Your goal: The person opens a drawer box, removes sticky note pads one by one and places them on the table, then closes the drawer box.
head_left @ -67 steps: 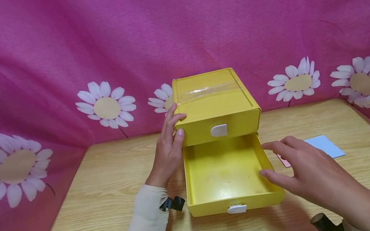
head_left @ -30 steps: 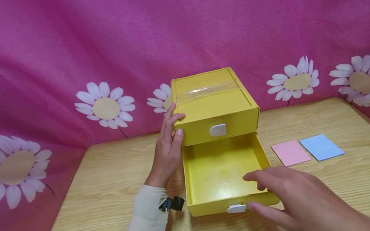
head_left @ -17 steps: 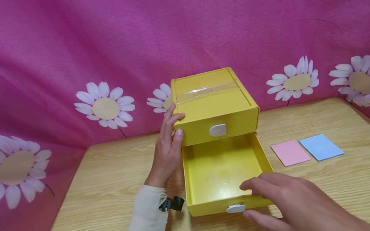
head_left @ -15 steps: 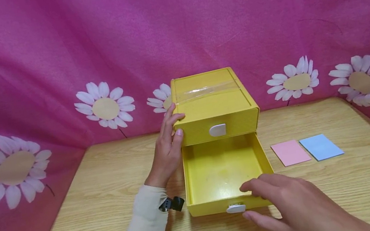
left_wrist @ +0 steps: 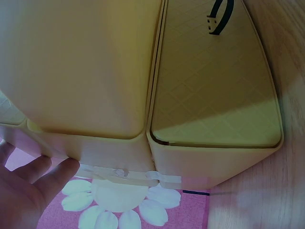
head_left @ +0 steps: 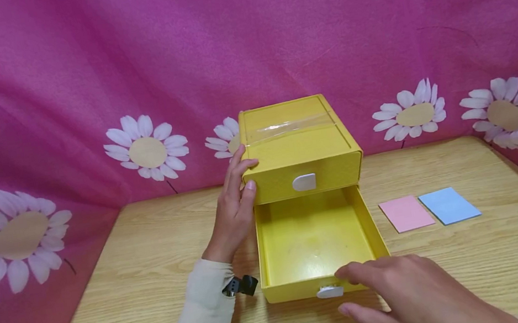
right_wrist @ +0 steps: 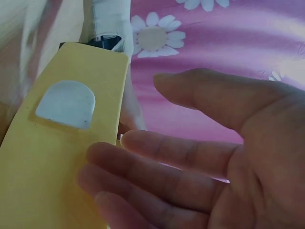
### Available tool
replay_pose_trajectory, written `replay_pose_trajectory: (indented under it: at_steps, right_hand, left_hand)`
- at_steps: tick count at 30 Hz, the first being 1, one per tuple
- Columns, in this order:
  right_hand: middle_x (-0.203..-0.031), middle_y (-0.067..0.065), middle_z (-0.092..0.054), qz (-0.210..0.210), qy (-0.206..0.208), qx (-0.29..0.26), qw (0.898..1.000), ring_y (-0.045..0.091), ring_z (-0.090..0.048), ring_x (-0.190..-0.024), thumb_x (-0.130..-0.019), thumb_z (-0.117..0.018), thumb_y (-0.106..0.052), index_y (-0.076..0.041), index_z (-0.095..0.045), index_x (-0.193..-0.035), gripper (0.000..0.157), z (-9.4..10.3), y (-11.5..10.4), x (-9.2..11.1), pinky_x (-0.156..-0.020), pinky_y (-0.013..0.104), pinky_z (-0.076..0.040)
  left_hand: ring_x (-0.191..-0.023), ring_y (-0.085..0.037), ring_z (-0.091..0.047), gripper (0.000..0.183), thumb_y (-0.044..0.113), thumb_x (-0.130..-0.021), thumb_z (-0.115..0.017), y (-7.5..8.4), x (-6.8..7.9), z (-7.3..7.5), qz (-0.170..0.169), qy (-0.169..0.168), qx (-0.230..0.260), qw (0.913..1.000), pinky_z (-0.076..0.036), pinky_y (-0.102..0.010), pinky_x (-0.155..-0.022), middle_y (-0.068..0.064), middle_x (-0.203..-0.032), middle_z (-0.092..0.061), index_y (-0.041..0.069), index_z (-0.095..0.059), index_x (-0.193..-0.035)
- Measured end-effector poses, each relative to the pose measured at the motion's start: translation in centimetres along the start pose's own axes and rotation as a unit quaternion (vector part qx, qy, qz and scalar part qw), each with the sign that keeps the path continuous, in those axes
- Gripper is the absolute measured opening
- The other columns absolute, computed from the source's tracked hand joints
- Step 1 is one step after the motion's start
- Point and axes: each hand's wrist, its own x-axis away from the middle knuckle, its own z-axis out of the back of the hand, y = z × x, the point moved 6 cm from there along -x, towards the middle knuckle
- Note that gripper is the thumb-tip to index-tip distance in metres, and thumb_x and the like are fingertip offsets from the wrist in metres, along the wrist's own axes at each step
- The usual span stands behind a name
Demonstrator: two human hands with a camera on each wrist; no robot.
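Observation:
A yellow two-drawer box (head_left: 298, 139) stands on the table. Its lower drawer (head_left: 310, 237) is pulled out with nothing visible inside; the upper drawer is closed. My left hand (head_left: 231, 210) rests against the box's upper left side, one finger over the top edge and the thumb by the front corner. In the left wrist view, its fingertips (left_wrist: 64, 171) touch the yellow side. My right hand (head_left: 405, 296) is by the lower drawer's front, right of its white tab (head_left: 330, 291). In the right wrist view, its fingers (right_wrist: 157, 174) extend past the drawer's front panel (right_wrist: 52, 167), holding nothing.
A pink square pad (head_left: 406, 213) and a blue square pad (head_left: 449, 205) lie side by side on the wooden table (head_left: 157, 288), right of the box. Clear tape (head_left: 289, 128) crosses the box top. Behind hangs a magenta cloth (head_left: 270, 31) with daisies.
My right hand has moved from the drawer's right wall leftward and down to its front, uncovering the pads. My left hand and the drawer have stayed where they were.

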Motion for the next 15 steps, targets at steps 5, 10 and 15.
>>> replay_pose_trajectory:
  at_steps: [5,10,15]
  right_hand:
    - [-0.078,-0.022,-0.061,0.000,-0.023,-0.034,0.999,-0.004,-0.046,-0.056,-0.087,-0.051,-0.066,-0.026,-0.065,-0.119,0.053,-0.38,0.02,-0.03,-0.055,0.019,-0.043]
    - [-0.059,-0.020,-0.046,-0.003,-0.027,-0.051,0.998,-0.003,-0.042,-0.047,-0.087,-0.054,-0.062,-0.026,-0.062,-0.120,0.050,-0.41,-0.08,0.03,-0.050,0.018,-0.040]
    - [-0.068,-0.023,-0.052,0.016,-0.027,-0.050,0.998,-0.003,-0.045,-0.053,-0.089,-0.053,-0.061,-0.027,-0.062,-0.111,0.041,-0.50,-0.28,-0.04,-0.052,0.019,-0.041]
  left_hand:
    - [-0.143,-0.013,-0.022,0.038,0.019,-0.100,-0.036,0.00,0.02,0.02,0.003,-0.001,-0.003,1.0000,-0.041,-0.049,-0.102,0.009,-0.159,-0.019,0.022,-0.042,-0.138]
    - [-0.143,-0.013,-0.023,0.038,0.020,-0.100,-0.036,0.00,0.02,-0.02,0.003,-0.002,-0.006,1.0000,-0.041,-0.050,-0.102,0.009,-0.159,-0.019,0.022,-0.042,-0.138]
    - [-0.143,-0.013,-0.023,0.038,0.020,-0.100,-0.036,-0.04,0.02,-0.03,0.001,-0.003,-0.005,1.0000,-0.042,-0.050,-0.102,0.008,-0.159,-0.018,0.022,-0.041,-0.138]
